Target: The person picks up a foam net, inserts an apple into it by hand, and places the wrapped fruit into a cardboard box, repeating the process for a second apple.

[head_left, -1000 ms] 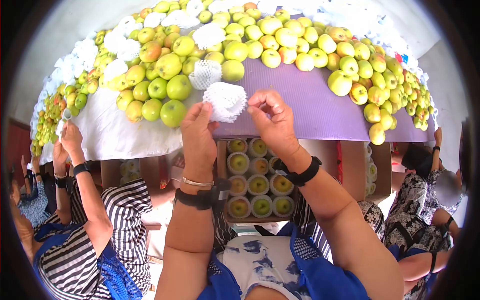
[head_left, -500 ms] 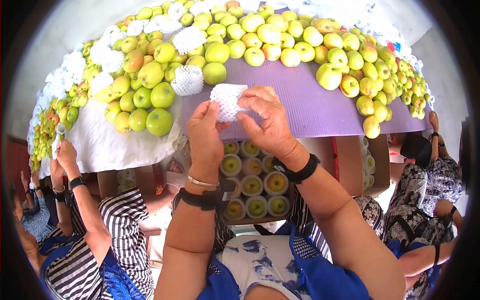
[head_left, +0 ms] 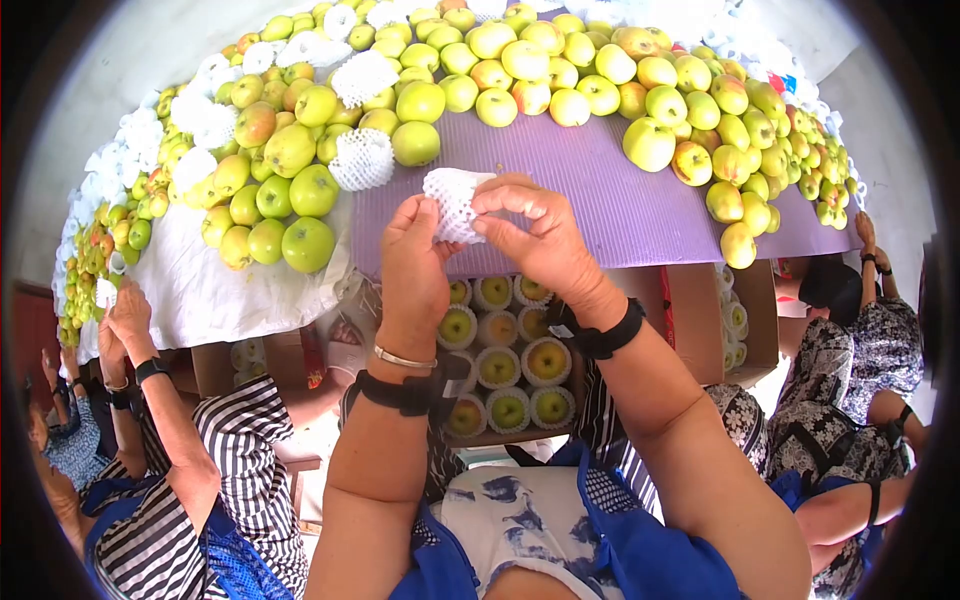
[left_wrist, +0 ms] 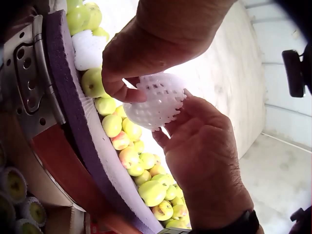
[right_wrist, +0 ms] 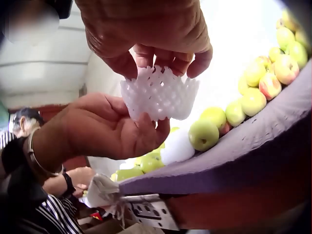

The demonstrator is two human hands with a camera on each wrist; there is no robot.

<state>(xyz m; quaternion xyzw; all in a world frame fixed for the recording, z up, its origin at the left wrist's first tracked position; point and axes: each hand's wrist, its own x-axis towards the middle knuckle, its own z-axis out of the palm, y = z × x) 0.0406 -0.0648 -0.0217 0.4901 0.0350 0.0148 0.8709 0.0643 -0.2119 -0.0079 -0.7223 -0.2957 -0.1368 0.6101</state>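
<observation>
A white foam net fruit sleeve [head_left: 455, 205] is held up between the two hands, above the near edge of the purple-covered table. My left hand [head_left: 410, 255] pinches its left side between thumb and fingers. On the opposite side, my right hand [head_left: 535, 235] has its thumb and fingertips on the jagged rim of the sleeve [right_wrist: 158, 97], pinching it. White mesh is all that shows of the sleeve [left_wrist: 158, 105] in the left wrist view; no fruit is visible inside.
Green-yellow apples [head_left: 525, 60] are heaped along the table [head_left: 580, 190], some in foam sleeves [head_left: 362, 160]. Below the edge, an open carton holds sleeved apples [head_left: 497, 368] in rows. Another carton [head_left: 697, 325] stands to the right. People sit at both sides, one in a striped garment [head_left: 250, 440].
My right hand has come in from beside the sleeve to grip its right side. The sleeve has turned more upright. The table and apples have shifted slightly left in view.
</observation>
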